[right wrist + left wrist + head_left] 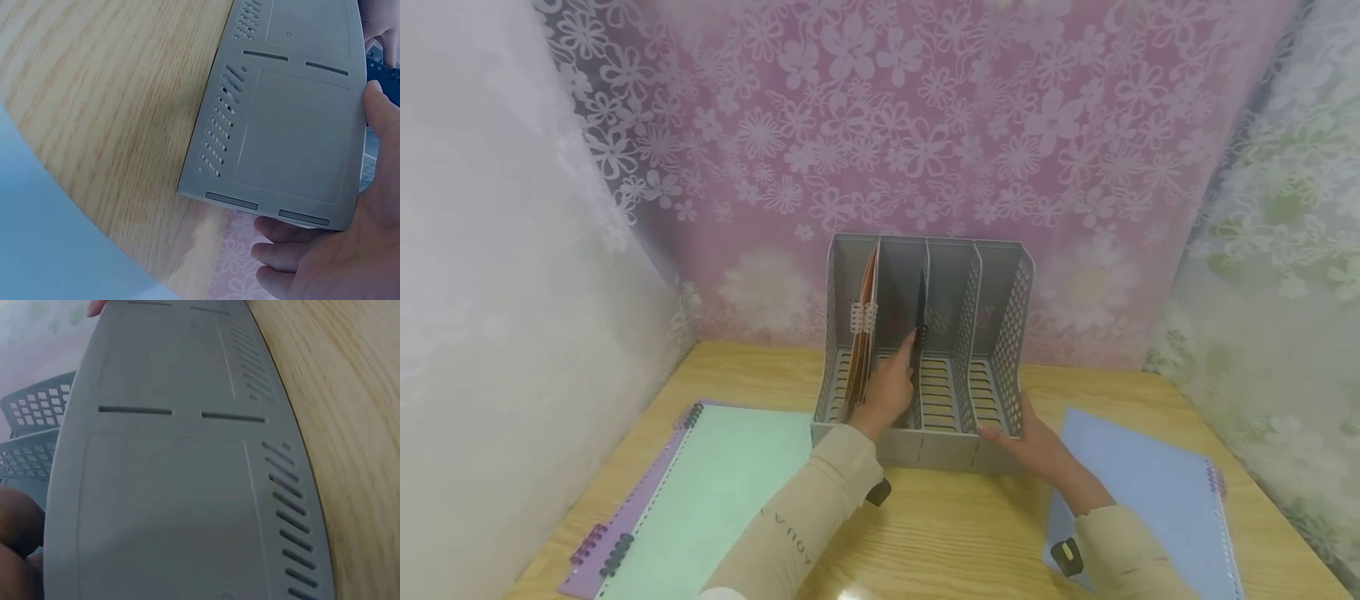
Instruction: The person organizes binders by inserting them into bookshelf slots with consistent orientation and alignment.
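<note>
A grey desktop file rack (895,450) with several upright compartments stands on the table. My left hand (889,390) reaches into the second compartment from the left, its index finger extended against a dark loose-leaf notebook (919,325) beside the divider. Brown notebooks (862,333) with white ring bindings stand in the leftmost compartment. At the front right corner, my right hand (1037,446) grips the rack, thumb over the front edge and fingers along the outer side. In the right wrist view, the dark notebook (382,75) shows only in part near the left hand.
Left of the rack, a green notebook (730,492) overlaps a purple notebook (625,517). A blue notebook (1142,492) lies to the right, partly under the right forearm. Behind the wooden table (925,542) hangs a pink floral curtain (925,150).
</note>
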### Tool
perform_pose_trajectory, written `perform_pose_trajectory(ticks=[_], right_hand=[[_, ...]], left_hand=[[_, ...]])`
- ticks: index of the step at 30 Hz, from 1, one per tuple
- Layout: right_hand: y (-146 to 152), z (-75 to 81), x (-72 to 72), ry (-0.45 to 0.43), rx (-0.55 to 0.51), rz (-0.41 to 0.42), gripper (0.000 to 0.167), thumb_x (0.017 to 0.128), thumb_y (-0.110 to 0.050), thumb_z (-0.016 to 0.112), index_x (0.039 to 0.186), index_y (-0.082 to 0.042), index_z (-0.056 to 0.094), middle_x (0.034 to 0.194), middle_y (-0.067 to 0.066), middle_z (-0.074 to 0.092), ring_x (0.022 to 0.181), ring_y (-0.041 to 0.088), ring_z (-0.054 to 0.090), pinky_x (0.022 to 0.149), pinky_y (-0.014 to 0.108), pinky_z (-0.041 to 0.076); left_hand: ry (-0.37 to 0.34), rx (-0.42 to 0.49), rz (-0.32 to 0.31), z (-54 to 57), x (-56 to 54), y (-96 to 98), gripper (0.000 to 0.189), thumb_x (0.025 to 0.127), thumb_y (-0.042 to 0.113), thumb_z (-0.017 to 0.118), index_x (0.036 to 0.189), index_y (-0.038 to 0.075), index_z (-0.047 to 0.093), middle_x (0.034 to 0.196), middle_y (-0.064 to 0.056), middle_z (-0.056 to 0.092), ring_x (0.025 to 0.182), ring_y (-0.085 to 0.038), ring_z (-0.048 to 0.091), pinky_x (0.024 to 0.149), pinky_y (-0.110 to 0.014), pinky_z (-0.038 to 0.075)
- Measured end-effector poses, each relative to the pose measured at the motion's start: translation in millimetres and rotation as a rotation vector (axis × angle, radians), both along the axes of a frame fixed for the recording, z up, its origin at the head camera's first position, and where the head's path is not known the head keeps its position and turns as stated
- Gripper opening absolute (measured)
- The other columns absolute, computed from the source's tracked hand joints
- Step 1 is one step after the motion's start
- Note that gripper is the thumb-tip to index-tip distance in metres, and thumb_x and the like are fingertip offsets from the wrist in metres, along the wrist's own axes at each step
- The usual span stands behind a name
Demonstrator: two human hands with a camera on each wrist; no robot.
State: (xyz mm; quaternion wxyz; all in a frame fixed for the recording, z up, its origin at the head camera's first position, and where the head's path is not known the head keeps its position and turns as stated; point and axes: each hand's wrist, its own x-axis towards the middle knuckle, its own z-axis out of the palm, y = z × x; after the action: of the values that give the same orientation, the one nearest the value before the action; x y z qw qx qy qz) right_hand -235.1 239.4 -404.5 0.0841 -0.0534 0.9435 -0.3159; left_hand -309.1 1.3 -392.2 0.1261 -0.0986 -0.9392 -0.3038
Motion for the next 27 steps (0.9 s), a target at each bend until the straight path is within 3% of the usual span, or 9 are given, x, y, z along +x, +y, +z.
perform_pose_trajectory(ticks=[3,8,11,14,20,27], right_hand=[[-1,0.8,0.7,-0.006,-0.004,-0.003,0.112,0.091,-0.065,0.050,0.149,0.003,-0.019,0.152,0.038,0.010,0.133,0.057,0.026,0.105,0.067,0.030],[0,-0.8,-0.6,-0.009,-0.010,-0.004,0.112,0.091,-0.065,0.050,0.149,0.002,-0.019,0.153,0.037,0.008,0.134,0.056,0.024,0.105,0.067,0.028],[1,-1.4,-0.7,0.000,-0.009,-0.004,0.112,0.092,-0.064,0.050,0.149,0.002,-0.019,0.153,0.037,0.009,0.134,0.057,0.024,0.105,0.068,0.029],[0,0.7,1.7,0.012,0.001,-0.008,0.112,0.092,-0.064,0.050,0.149,0.004,-0.017,0.152,0.038,0.011,0.134,0.057,0.024,0.105,0.067,0.029],[-1,6.2,5.8,0.040,0.041,-0.015,0.112,0.091,-0.064,0.051,0.149,0.009,-0.013,0.149,0.040,0.016,0.132,0.058,0.027,0.104,0.068,0.030],[0,1.2,-0.6,0.046,0.018,-0.010,0.113,0.090,-0.065,0.051,0.149,0.007,-0.014,0.152,0.038,0.011,0.135,0.057,0.023,0.107,0.067,0.026]], left_hand=[[0.019,-0.008,0.000,-1.7,-2.8,-2.0,0.071,0.096,0.005,0.058,0.155,0.026,0.023,0.097,-0.012,0.069,0.045,-0.012,0.042,0.037,-0.022,0.035],[0.019,0.014,-0.008,-3.0,-4.0,0.3,0.075,0.095,0.004,0.058,0.156,0.023,0.018,0.083,-0.008,0.064,0.048,-0.013,0.044,0.041,-0.024,0.037],[0.011,0.027,-0.014,-5.3,-4.4,3.9,0.079,0.095,0.007,0.061,0.157,0.018,0.013,0.088,-0.009,0.065,0.059,-0.016,0.053,0.052,-0.029,0.047],[0.015,0.035,-0.016,-9.5,-4.5,5.7,0.082,0.095,0.011,0.063,0.157,0.013,0.010,0.085,-0.009,0.065,0.059,-0.017,0.055,0.053,-0.031,0.048],[0.040,0.027,-0.047,-15.0,-0.7,7.9,0.074,0.099,0.022,0.058,0.155,0.006,0.012,0.057,0.002,0.049,0.041,-0.010,0.040,0.038,-0.025,0.034],[0.064,0.043,-0.047,-12.1,6.2,5.0,0.073,0.099,0.025,0.057,0.154,0.002,0.015,0.057,0.003,0.046,0.039,-0.008,0.035,0.036,-0.022,0.030]])
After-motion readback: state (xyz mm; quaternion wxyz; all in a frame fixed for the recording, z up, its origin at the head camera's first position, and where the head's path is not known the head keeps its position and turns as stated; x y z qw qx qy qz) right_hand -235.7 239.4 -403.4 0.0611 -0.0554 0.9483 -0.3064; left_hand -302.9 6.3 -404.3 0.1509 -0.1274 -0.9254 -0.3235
